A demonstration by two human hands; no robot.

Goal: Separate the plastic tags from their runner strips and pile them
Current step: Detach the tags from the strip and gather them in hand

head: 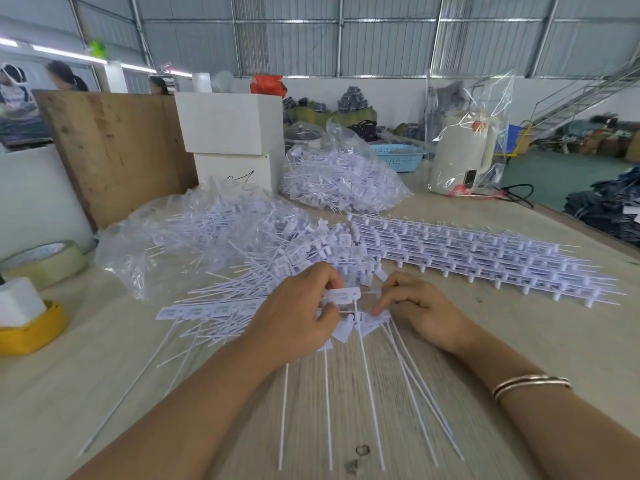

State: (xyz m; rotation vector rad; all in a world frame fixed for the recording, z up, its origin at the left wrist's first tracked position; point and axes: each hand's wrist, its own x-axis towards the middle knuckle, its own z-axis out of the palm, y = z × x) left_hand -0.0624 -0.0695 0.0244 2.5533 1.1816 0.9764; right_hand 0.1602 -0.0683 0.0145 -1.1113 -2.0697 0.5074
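Observation:
My left hand (298,313) grips a bunch of white plastic tags (343,295) at their flat heads, and their long thin tails (367,393) fan out toward me over the wooden table (519,334). My right hand (415,306) pinches the same bunch from the right, fingertips on the heads. Just beyond my hands lies a loose pile of separated tags (263,271). To the right, several tag strips still on their runners (485,258) lie stacked in rows.
Two clear bags of tags sit behind, one open bag (194,230) at left, another bag (339,181) farther back. White boxes (232,133) and a wooden board (114,147) stand behind them. A tape roll (45,259), a yellow holder (31,330) and a kettle in plastic (464,154) are near.

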